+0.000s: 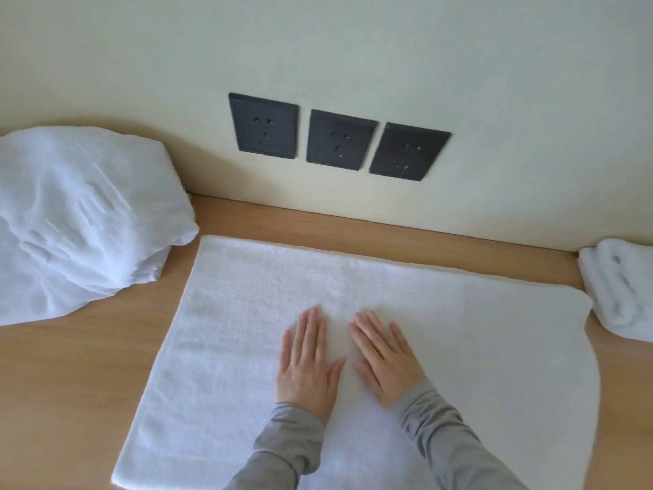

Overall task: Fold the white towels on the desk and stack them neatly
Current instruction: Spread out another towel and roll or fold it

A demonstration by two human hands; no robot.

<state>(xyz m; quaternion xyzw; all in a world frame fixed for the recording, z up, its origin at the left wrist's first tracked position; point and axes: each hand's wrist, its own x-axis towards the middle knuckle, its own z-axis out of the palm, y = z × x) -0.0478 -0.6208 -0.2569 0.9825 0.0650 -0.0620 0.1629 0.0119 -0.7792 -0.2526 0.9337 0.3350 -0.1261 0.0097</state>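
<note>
Smoothing towel, both hands flat
Near: left hand point(307, 362) and right hand point(385, 358), side by side, palms down, fingers straight, gripping nothing, pressed on middle of towel point(229, 330). Towel spread flat on desk point(70, 383), near edge out of view; long axis seems left to right, so its short edges lie outward from each hand, left edge nearer left hand, right edge nearer right, and a fold likely starts there. Mid: crumpled pile point(81, 213) at left, by towel's far corner; folded stack point(618, 288) just beside right corner. Far: three sockets point(339, 139) on wall
</note>
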